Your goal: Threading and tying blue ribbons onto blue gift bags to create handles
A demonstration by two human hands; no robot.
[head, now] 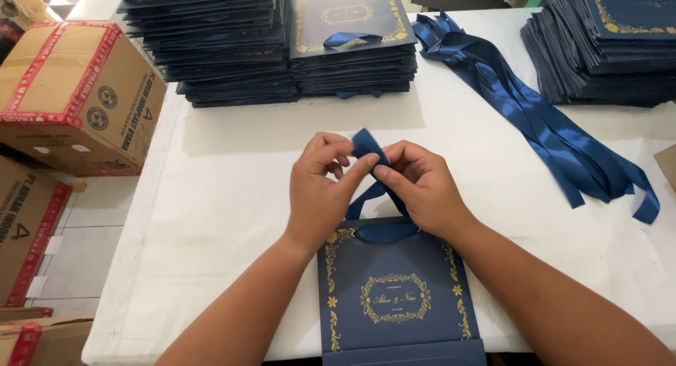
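Left hand (320, 190) and right hand (422, 186) close together over the middle of the surface (232, 197), fingertips meeting on a blue ribbon (370, 151) — each grip pinched tight on it, thumb and forefinger closed around a folded loop that sticks up between them

Ribbon tails running down from the pinch, crossing under the right palm and lying over the top edge of a navy paper bag (398, 295), flat on the white cloth just below the hands, gold floral border and a gold oval wreath on its face

Further out, at the far edge: two stacks of like navy bags (218, 49) side by side, the right-hand one topped with a bag already carrying a blue bow (351, 38)

To the right of those, a loose bundle of long satin ribbons (542, 126) trailing diagonally across the cloth — and beyond it another stack of bags (605, 49) in the far right corner

Off the left side, cardboard boxes (77, 98) with red tape, piled on a tiled floor
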